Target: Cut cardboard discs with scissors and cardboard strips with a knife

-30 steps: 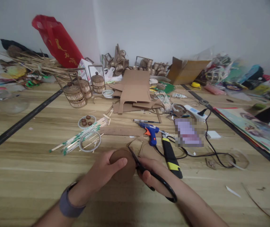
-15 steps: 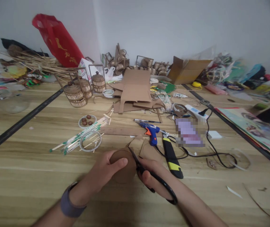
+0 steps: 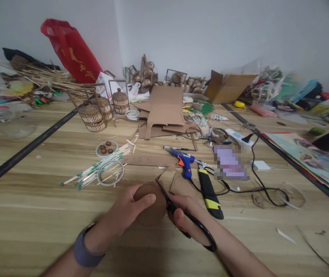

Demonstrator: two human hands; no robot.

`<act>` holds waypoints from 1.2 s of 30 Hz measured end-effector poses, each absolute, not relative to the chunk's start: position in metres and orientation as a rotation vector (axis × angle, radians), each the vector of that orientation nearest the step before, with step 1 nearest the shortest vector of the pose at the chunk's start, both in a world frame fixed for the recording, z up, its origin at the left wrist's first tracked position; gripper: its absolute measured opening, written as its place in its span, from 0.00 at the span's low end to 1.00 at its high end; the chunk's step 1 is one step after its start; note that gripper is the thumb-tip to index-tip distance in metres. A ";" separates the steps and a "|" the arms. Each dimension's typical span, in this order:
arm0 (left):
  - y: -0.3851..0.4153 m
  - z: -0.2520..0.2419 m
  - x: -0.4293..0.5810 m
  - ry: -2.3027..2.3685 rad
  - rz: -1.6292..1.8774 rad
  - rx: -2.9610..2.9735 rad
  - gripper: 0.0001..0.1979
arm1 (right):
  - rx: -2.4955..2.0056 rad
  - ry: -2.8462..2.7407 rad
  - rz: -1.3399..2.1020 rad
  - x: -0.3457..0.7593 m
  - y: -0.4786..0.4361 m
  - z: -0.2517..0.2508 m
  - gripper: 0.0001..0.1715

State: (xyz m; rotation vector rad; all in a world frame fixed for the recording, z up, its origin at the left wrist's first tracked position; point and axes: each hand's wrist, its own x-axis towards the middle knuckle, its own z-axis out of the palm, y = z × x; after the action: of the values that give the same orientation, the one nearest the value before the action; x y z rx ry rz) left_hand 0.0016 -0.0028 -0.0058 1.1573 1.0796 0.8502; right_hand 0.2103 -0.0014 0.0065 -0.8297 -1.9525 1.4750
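My left hand (image 3: pixel 132 206) pinches a round piece of brown cardboard (image 3: pixel 153 207), its thumb lying on the upper face. Black-handled scissors (image 3: pixel 197 223) are in my right hand (image 3: pixel 186 211), its fingers through the loops. Their blades rest at the right edge of the cardboard disc, near where a strip of offcut meets it. Just beyond the blades lie cardboard scraps (image 3: pixel 178 182). To the right of them are a blue hot glue gun (image 3: pixel 186 161) and a black and yellow utility knife (image 3: pixel 210 196).
White rings (image 3: pixel 110 173), thin sticks (image 3: pixel 95 167) and a dish of brown beads (image 3: pixel 107 148) lie to the left. Small lidded bamboo baskets (image 3: pixel 92 117) stand behind them. Cardboard sheets (image 3: pixel 164 104) are stacked at the centre back. A black cable (image 3: pixel 256 188) loops across the right side.
The hands, disc and scissors hold nearly the same place. The scissors' handles have moved very slightly downward, and the whole view has shifted a little.
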 end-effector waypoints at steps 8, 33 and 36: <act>-0.002 -0.006 0.001 1.062 0.853 1.171 0.17 | -0.871 -1.957 1.442 0.209 -0.002 0.009 0.38; -0.001 0.002 0.001 1.176 0.866 1.154 0.16 | -0.924 -1.956 1.377 0.207 -0.005 0.000 0.40; 0.000 0.002 0.001 1.165 0.860 1.099 0.17 | -0.973 -1.954 1.345 0.206 -0.006 -0.003 0.41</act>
State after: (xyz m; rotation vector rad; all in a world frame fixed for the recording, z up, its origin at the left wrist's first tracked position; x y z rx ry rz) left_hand 0.0005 0.0001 0.0015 1.0995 1.1654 0.8596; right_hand 0.2059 -0.0060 -0.0027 -0.9726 -1.9539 1.3449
